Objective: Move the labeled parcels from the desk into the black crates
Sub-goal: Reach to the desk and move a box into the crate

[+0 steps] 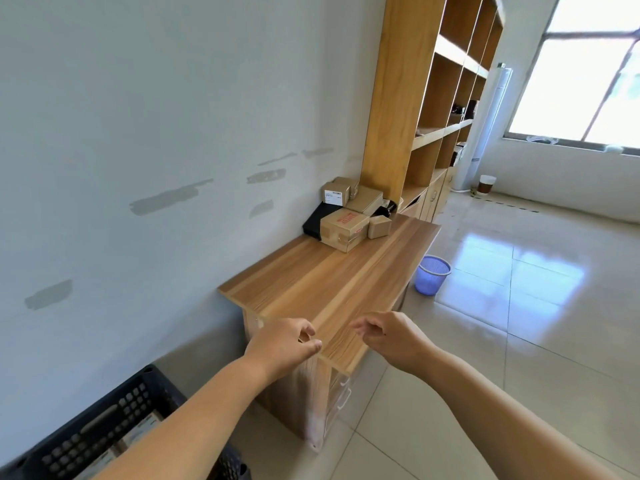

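Low in the centre of the frame, the left hand [284, 342] and right hand [389, 337] hover just above the near end of the wooden worktop [329, 282], both empty with fingers loosely curled. The labeled parcels [346, 220] sit clustered at the worktop's far end, mid-frame beside the tall shelf unit [415, 98], well apart from both hands. A black crate [114, 424] stands at lower left under the left forearm, holding boxes.

- brown cardboard parcels [349, 211] sit bunched at the counter's [322, 285] far end by the wall, one showing a white label
- black crate [104, 427] on the floor bottom-left, a few parcels inside
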Tool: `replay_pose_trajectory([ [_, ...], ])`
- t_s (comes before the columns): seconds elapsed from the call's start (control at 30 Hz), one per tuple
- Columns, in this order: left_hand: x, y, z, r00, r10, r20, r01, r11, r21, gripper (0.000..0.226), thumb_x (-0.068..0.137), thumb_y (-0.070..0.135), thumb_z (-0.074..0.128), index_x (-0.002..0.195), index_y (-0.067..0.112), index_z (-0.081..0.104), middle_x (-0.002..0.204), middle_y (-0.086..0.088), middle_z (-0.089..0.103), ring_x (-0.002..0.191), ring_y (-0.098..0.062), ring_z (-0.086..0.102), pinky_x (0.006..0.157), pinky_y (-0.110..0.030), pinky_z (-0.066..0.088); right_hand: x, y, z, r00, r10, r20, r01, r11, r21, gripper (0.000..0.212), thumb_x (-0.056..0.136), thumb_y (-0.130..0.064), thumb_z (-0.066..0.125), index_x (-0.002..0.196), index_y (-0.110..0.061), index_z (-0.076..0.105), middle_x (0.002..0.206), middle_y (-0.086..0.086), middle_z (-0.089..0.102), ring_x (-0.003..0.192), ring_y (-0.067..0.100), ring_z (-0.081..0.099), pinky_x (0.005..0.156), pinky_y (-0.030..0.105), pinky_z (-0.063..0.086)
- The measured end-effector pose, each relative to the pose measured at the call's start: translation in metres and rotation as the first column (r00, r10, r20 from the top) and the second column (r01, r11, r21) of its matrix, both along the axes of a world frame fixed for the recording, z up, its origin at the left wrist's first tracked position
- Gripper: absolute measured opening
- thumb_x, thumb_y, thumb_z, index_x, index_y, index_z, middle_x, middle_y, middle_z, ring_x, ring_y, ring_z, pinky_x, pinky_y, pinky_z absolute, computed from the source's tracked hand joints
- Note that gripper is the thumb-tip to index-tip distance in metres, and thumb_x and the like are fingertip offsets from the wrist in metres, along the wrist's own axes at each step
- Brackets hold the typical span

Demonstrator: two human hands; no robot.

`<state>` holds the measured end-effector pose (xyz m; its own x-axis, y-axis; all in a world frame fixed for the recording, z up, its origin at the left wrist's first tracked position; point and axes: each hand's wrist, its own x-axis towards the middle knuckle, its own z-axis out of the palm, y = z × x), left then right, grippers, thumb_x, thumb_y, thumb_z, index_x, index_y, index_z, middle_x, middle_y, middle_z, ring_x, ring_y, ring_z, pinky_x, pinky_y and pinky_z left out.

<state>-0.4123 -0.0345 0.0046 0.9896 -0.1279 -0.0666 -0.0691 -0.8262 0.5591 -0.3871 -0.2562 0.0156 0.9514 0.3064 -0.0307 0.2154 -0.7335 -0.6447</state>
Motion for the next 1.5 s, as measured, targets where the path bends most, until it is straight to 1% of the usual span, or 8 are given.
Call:
replay_pose_trajectory([
  [0.27,0.1,-0.035,-0.001,0.999,0.005,0.043,-0.002,0.998,-0.065,0.034,0.092,0.04,0.057,0.122,0.024,0.06,0.11,0.014,0.063,0.099,-0.001,0.056,0.084,-0.018,0.043,0.092,-0.048,0.002,0.998,-0.067,0.015,0.067,0.998,-0.015,0.024,0.091,-0.02,0.053,0.104,-0.027,0.072,0.099,-0.01,0.071,0.091,0.009,0.065,0.084,0.027,0.052],
  [0.43,0.184,-0.055,0.006,0.998,0.009,0.057,-0.002,0.994,-0.107,0.03,0.092,0.037,0.057,0.12,0.024,0.061,0.112,0.012,0.063,0.101,-0.003,0.057,0.087,-0.021,0.047,0.173,-0.069,0.015,0.995,-0.099,0.023,0.099,0.995,-0.011,0.023,0.091,-0.019,0.054,0.103,-0.027,0.072,0.095,-0.002,0.073,0.088,0.017,0.067,0.083,0.034,0.055],
  [0.53,0.235,-0.066,0.013,0.997,0.005,0.073,0.002,0.995,-0.103,0.029,0.093,0.036,0.056,0.119,0.025,0.061,0.113,0.012,0.064,0.099,-0.001,0.057,0.081,-0.018,0.044,0.224,-0.081,0.023,0.994,-0.107,0.022,0.107,0.994,-0.015,0.022,0.091,-0.02,0.054,0.102,-0.028,0.071,0.094,0.0,0.073,0.088,0.02,0.068,0.083,0.036,0.055],
  [0.93,0.406,-0.139,-0.008,0.999,0.046,0.019,-0.044,0.993,-0.106,0.028,0.094,0.034,0.054,0.12,0.026,0.06,0.11,0.016,0.061,0.098,0.0,0.055,0.078,-0.017,0.044,0.401,-0.156,0.002,0.996,-0.091,-0.019,0.091,0.996,-0.01,0.022,0.094,-0.019,0.053,0.105,-0.026,0.071,0.095,-0.004,0.071,0.086,0.014,0.066,0.08,0.029,0.054],
  [1.1,0.475,-0.192,-0.024,0.991,0.134,0.004,-0.133,0.986,-0.102,0.027,0.095,0.034,0.053,0.12,0.026,0.059,0.114,0.014,0.061,0.097,0.0,0.054,0.069,-0.012,0.041,0.485,-0.208,-0.014,0.999,-0.028,-0.023,0.026,0.999,-0.046,0.024,0.094,-0.02,0.051,0.104,-0.029,0.071,0.09,-0.002,0.071,0.06,0.006,0.056,0.059,0.016,0.046],
  [1.23,0.525,-0.238,-0.032,0.974,0.219,-0.047,-0.224,0.964,-0.142,0.024,0.094,0.035,0.054,0.116,0.029,0.06,0.113,0.014,0.062,0.094,0.001,0.056,0.07,-0.014,0.043,0.547,-0.253,-0.014,0.997,0.022,-0.078,-0.027,0.998,-0.053,0.026,0.092,-0.018,0.051,0.103,-0.029,0.071,0.094,-0.002,0.072,0.078,0.019,0.067,0.071,0.028,0.054],
  [1.37,0.562,-0.272,-0.045,0.952,0.286,-0.107,-0.302,0.937,-0.175,0.023,0.094,0.032,0.053,0.115,0.029,0.06,0.109,0.014,0.06,0.096,-0.001,0.056,0.072,-0.016,0.044,0.604,-0.286,-0.017,0.991,0.088,-0.102,-0.094,0.994,-0.063,0.025,0.093,-0.017,0.051,0.103,-0.029,0.07,0.097,-0.003,0.071,0.089,0.015,0.066,0.081,0.03,0.054],
  [1.5,0.588,-0.284,-0.06,0.927,0.341,-0.155,-0.364,0.917,-0.161,0.018,0.092,0.031,0.055,0.109,0.03,0.061,0.107,0.013,0.061,0.096,-0.001,0.055,0.079,-0.02,0.045,0.649,-0.297,-0.032,0.976,0.157,-0.148,-0.166,0.984,-0.056,0.023,0.096,-0.018,0.05,0.106,-0.027,0.069,0.085,-0.012,0.065,0.077,0.009,0.064,0.069,0.022,0.052],
])
